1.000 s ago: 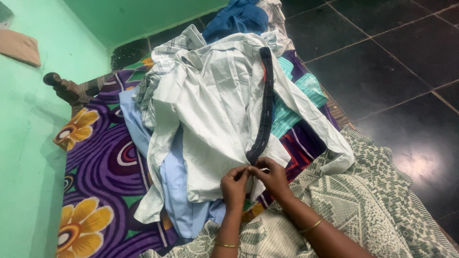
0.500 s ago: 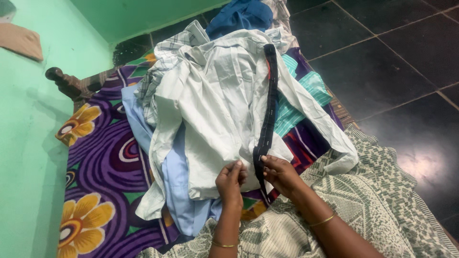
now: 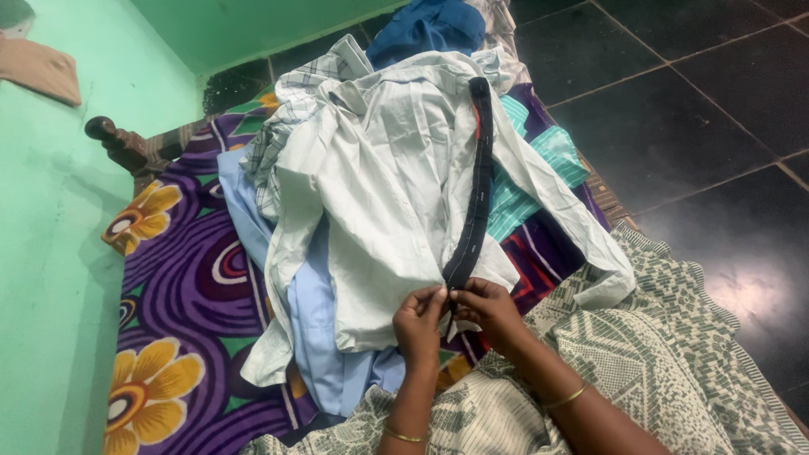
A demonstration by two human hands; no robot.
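A pale grey-white shirt [image 3: 379,185] lies spread on top of a heap of clothes on a bed. A dark navy button strip [image 3: 477,194] runs down its front. My left hand [image 3: 419,324] pinches the shirt's lower front edge. My right hand [image 3: 489,310] pinches the bottom end of the dark strip. The two hands meet fingertip to fingertip at the shirt's hem. Each wrist bears a thin gold bangle.
Under the shirt lie a light blue garment [image 3: 324,337], a checked shirt [image 3: 295,101], a teal striped cloth [image 3: 539,168] and a blue garment [image 3: 425,25]. The bedsheet [image 3: 177,278] is purple with yellow flowers. Green wall at left, dark tiled floor [image 3: 691,109] at right, patterned cloth [image 3: 657,354] over my lap.
My hands parted half a second ago, then came back together at the bottom of the dark strip. The view shifted slightly.
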